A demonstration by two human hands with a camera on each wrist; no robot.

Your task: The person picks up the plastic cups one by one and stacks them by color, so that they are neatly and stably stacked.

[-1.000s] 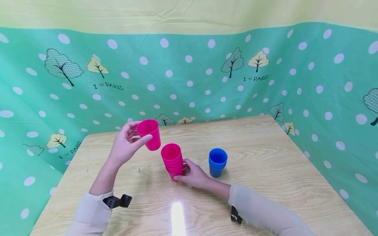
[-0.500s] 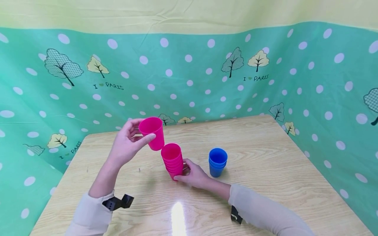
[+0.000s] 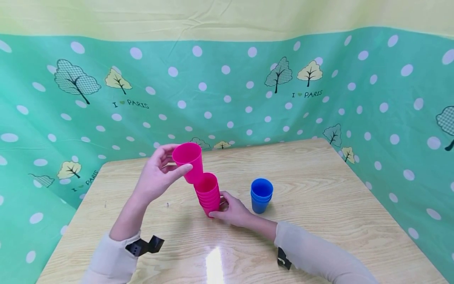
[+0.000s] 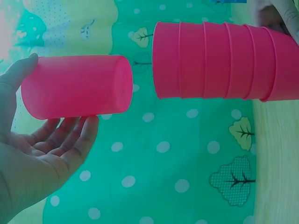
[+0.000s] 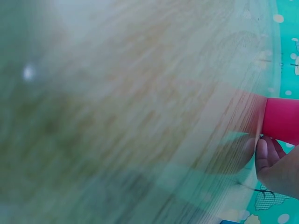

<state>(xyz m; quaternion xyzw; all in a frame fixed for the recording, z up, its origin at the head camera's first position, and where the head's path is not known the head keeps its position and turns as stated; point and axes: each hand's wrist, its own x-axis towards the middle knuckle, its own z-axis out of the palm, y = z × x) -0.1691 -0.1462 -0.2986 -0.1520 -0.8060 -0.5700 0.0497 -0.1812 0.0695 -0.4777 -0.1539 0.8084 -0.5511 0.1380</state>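
A single pink cup point(image 3: 193, 163) is held in the air by my left hand point(image 3: 156, 175), thumb on the near side and fingers behind. In the left wrist view the cup point(image 4: 77, 86) hangs apart from a nested stack of several pink cups point(image 4: 210, 60), its base towards the stack's mouth. That pink stack point(image 3: 208, 197) stands upright on the table, the lifted cup just above and left of its rim. Low on the stack's right side, my right hand point(image 3: 234, 209) grips it between thumb and fingers. In the right wrist view only the stack's lower part point(image 5: 282, 120) shows.
A short stack of nested blue cups point(image 3: 261, 195) stands upright on the wooden table point(image 3: 319, 189), to the right of the pink stack and beyond the right forearm. A green dotted cloth point(image 3: 227, 98) hangs behind and around the table.
My left hand has carried the single pink cup to the right, from left of the pink stack to just above its rim. My right hand and both stacks have stayed in place.
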